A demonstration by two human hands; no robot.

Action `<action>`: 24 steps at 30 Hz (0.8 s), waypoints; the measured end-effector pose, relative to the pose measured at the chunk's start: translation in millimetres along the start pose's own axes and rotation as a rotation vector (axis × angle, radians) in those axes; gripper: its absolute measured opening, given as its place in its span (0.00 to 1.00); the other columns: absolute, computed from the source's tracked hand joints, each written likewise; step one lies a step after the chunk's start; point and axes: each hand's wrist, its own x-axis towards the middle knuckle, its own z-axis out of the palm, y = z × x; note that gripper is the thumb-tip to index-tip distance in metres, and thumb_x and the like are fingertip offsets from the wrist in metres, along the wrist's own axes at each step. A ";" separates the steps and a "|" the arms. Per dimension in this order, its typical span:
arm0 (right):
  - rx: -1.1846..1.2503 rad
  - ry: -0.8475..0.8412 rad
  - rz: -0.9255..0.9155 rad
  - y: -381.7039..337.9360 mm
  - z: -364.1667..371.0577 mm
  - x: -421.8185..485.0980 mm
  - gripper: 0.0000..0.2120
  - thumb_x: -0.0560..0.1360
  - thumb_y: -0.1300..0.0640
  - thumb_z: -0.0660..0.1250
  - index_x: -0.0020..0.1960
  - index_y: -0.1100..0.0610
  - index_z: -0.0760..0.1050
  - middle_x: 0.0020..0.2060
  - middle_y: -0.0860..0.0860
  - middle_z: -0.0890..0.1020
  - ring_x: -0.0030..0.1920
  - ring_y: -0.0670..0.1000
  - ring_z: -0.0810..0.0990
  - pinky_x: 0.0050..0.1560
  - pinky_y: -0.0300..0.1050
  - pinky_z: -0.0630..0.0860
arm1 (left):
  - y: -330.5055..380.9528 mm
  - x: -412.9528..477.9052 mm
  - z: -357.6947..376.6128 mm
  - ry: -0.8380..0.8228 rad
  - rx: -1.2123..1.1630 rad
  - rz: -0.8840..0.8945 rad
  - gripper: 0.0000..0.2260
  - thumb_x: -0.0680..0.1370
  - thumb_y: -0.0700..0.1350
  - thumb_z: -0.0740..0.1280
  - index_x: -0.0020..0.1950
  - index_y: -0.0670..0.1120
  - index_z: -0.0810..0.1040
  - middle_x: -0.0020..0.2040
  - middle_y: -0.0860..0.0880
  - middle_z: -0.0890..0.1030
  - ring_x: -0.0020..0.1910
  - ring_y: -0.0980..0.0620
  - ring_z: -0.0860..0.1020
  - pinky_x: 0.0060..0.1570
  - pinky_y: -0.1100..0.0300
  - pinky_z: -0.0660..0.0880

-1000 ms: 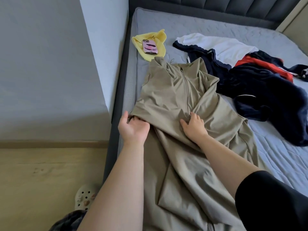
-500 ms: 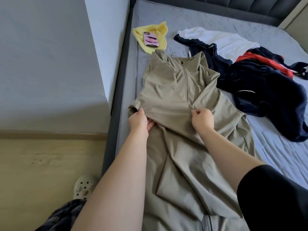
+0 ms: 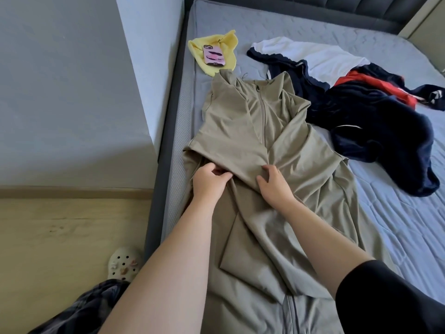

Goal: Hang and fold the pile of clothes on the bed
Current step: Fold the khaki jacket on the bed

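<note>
Head view: left hand [image 3: 208, 183], right hand [image 3: 274, 189] fingers pinch khaki jacket [image 3: 240, 131] fold edge on bed [image 3: 313, 27].

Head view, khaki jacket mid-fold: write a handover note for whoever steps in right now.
Left hand pinches the khaki jacket's fold edge.
Right hand grips the same edge near the zip.
Jacket lies along the bed's left side; navy pile and white top lie to its right, unfolded.
Done: one fold begun.
Left: finish the jacket, then the pile.
</note>
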 end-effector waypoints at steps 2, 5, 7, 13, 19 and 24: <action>0.012 -0.039 0.035 2.0 -0.7 4.2 0.22 0.79 0.53 0.60 0.72 0.58 0.63 0.69 0.56 0.69 0.67 0.55 0.69 0.63 0.42 0.63 | 3.8 4.6 2.8 0.031 0.130 -0.065 0.12 0.70 0.50 0.73 0.44 0.41 0.81 0.39 0.48 0.80 0.41 0.49 0.76 0.40 0.60 0.69; 0.052 -0.077 0.070 5.0 0.2 8.7 0.23 0.79 0.52 0.61 0.72 0.56 0.64 0.70 0.54 0.68 0.67 0.54 0.69 0.60 0.39 0.62 | 8.5 7.6 6.2 0.011 0.330 -0.094 0.12 0.71 0.52 0.70 0.38 0.43 0.77 0.34 0.49 0.75 0.38 0.47 0.72 0.37 0.59 0.66; 0.081 -0.087 0.082 7.3 1.0 9.7 0.23 0.79 0.52 0.62 0.72 0.55 0.64 0.70 0.54 0.68 0.68 0.53 0.68 0.59 0.36 0.61 | 8.3 7.3 6.8 -0.021 0.383 -0.086 0.10 0.72 0.48 0.68 0.35 0.43 0.74 0.32 0.49 0.72 0.37 0.46 0.71 0.35 0.59 0.64; 0.180 -0.047 0.107 12.7 5.7 9.4 0.22 0.79 0.54 0.62 0.72 0.55 0.64 0.70 0.54 0.68 0.68 0.52 0.68 0.60 0.36 0.61 | -3.9 -1.1 -1.4 0.075 -0.185 -0.193 0.09 0.73 0.41 0.66 0.34 0.41 0.72 0.31 0.42 0.70 0.33 0.46 0.69 0.33 0.53 0.69; 0.069 0.040 0.028 9.9 19.8 1.7 0.24 0.80 0.56 0.59 0.74 0.59 0.60 0.73 0.55 0.64 0.71 0.55 0.64 0.69 0.43 0.59 | -8.2 -25.4 1.8 0.260 -0.180 -0.244 0.12 0.73 0.39 0.62 0.30 0.41 0.65 0.27 0.46 0.68 0.30 0.47 0.67 0.28 0.57 0.63; -0.302 0.165 -0.078 -0.4 19.8 -7.9 0.25 0.81 0.53 0.53 0.76 0.58 0.54 0.77 0.54 0.53 0.77 0.53 0.50 0.74 0.56 0.48 | 2.4 -35.7 -2.3 0.450 0.164 0.156 0.08 0.71 0.34 0.62 0.47 0.42 0.75 0.45 0.45 0.77 0.43 0.44 0.74 0.38 0.54 0.69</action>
